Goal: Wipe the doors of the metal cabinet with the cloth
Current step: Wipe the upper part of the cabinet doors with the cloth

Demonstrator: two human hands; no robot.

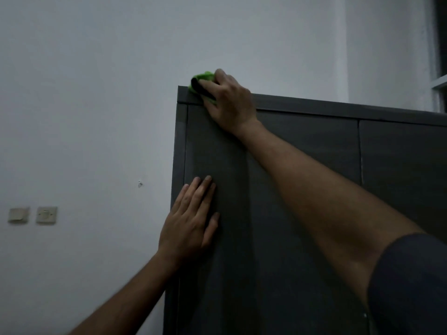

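cloth [202, 81]: mostly hidden under right hand [228, 102] | cabinet [302, 189]: cut off right, bottom

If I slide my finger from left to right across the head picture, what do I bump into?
Two wall switches → left hand flat on the cabinet door → green cloth → right hand → window frame.

Cabinet [302, 189] dark grey, plain, faint lighter streaks on doors. Cloth [204, 77] bright green with a black band across it. Wall [96, 93] pale grey-white, unpatterned. Two switch plates [32, 215] off-white, beige tinge. Sleeve [411, 286] dark navy, plain.
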